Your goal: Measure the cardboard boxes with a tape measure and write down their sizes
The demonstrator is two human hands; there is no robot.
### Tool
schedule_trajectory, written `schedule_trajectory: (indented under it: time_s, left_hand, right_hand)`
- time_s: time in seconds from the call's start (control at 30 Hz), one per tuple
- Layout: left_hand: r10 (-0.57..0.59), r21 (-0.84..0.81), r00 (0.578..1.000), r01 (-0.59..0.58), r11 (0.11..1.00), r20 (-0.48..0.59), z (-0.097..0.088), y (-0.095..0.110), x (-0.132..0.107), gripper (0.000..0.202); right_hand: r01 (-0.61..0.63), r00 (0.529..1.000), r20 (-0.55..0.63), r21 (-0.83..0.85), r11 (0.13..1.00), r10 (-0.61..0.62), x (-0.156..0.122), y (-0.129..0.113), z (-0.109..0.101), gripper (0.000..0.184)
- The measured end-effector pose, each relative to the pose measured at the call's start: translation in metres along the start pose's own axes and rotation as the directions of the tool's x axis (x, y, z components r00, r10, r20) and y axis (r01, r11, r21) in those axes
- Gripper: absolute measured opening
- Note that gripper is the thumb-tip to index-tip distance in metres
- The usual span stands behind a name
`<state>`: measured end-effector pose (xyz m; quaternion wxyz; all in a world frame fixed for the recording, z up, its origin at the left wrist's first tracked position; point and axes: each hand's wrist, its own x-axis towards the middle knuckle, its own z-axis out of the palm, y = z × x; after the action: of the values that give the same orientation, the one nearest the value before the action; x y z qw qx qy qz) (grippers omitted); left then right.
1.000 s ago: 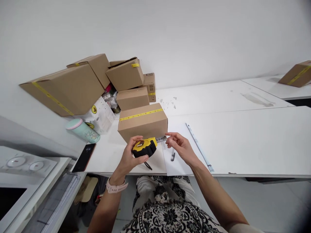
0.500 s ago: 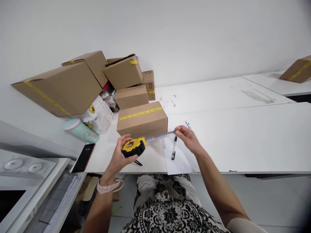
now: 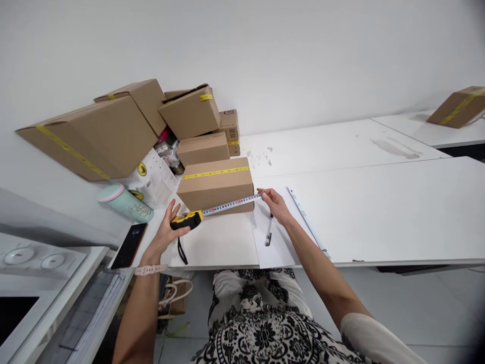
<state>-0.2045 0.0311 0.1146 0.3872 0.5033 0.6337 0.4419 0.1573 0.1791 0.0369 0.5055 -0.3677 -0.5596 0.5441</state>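
The tape [image 3: 227, 206] spans the front of the box [image 3: 215, 183], left hand [image 3: 165, 233] gripping its case with fingers splayed, right hand [image 3: 275, 203] pinching the tip; if that pinch slips, it likely whips back.

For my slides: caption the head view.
Left hand grips a tape measure; right hand holds its blade along a cardboard box.

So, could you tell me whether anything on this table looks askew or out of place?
The pile at the back left is untidy: the large box sits tilted, and a smaller box beside it has its top flap ajar. The mint bottle lies on its side. The taped box behind the tape measure sits square.
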Motion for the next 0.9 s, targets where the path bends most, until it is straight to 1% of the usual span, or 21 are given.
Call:
schedule_trajectory:
  time_s: [0.07, 0.17, 0.27, 0.37, 0.43, 0.5, 0.53, 0.6, 0.63, 0.7, 0.8, 0.83, 0.9]
  left_hand:
    - [-0.023, -0.017, 0.999, 0.024, 1.0, 0.028, -0.004, -0.004, 0.009, 0.148]
    - [-0.037, -0.025, 0.998, 0.038, 0.999, 0.052, -0.009, -0.005, 0.019, 0.146]
    - [-0.032, -0.016, 0.997, 0.033, 0.999, 0.065, -0.011, 0.008, 0.019, 0.139]
    - [-0.005, 0.002, 0.995, 0.005, 1.0, 0.095, -0.012, 0.036, 0.009, 0.129]
    - [0.003, -0.001, 0.995, -0.003, 1.0, 0.099, -0.014, 0.059, 0.001, 0.115]
    - [-0.014, -0.033, 0.995, 0.018, 0.999, 0.103, -0.014, 0.08, -0.004, 0.099]
    - [-0.034, -0.056, 0.993, 0.04, 0.998, 0.113, -0.013, 0.088, -0.004, 0.091]
    - [-0.082, -0.091, 0.985, 0.096, 0.991, 0.152, -0.008, 0.097, -0.003, 0.082]
    - [-0.106, -0.096, 0.98, 0.123, 0.988, 0.17, -0.005, 0.098, 0.0, 0.08]
    - [-0.15, -0.077, 0.971, 0.167, 0.983, 0.186, 0.003, 0.096, 0.006, 0.077]
    - [-0.183, -0.054, 0.968, 0.195, 0.979, 0.173, 0.013, 0.089, 0.015, 0.072]
    - [-0.185, -0.054, 0.967, 0.197, 0.979, 0.173, 0.015, 0.087, 0.017, 0.07]
    - [-0.187, -0.05, 0.965, 0.2, 0.979, 0.185, 0.015, 0.085, 0.02, 0.069]
  right_hand:
    - [-0.021, 1.0, -0.003, 0.016, 1.0, 0.021, -0.001, 0.002, 0.004, 0.053]
    - [-0.034, 0.999, -0.015, 0.049, 0.998, 0.035, -0.003, 0.003, 0.01, 0.051]
    - [-0.019, 0.998, -0.053, 0.054, 0.998, 0.022, -0.007, -0.007, 0.009, 0.052]
    - [0.047, 0.994, -0.096, 0.026, 0.999, -0.044, -0.013, -0.037, -0.001, 0.051]
    - [0.121, 0.983, -0.131, -0.045, 0.992, -0.125, -0.019, -0.065, -0.009, 0.047]
    - [0.167, 0.968, -0.165, -0.14, 0.976, -0.19, -0.026, -0.092, -0.016, 0.041]
    - [0.165, 0.961, -0.192, -0.184, 0.969, -0.2, -0.029, -0.103, -0.018, 0.04]
    - [0.116, 0.949, -0.257, -0.246, 0.962, -0.18, -0.034, -0.116, -0.023, 0.037]
    - [0.076, 0.945, -0.289, -0.263, 0.962, -0.153, -0.035, -0.118, -0.024, 0.035]
    - [-0.017, 0.943, -0.325, -0.268, 0.963, -0.074, -0.034, -0.115, -0.027, 0.034]
    - [-0.128, 0.947, -0.315, -0.216, 0.968, 0.054, -0.026, -0.102, -0.031, 0.034]
    - [-0.144, 0.947, -0.311, -0.189, 0.971, 0.08, -0.022, -0.098, -0.032, 0.033]
    - [-0.142, 0.944, -0.318, -0.139, 0.98, 0.091, -0.016, -0.092, -0.032, 0.028]
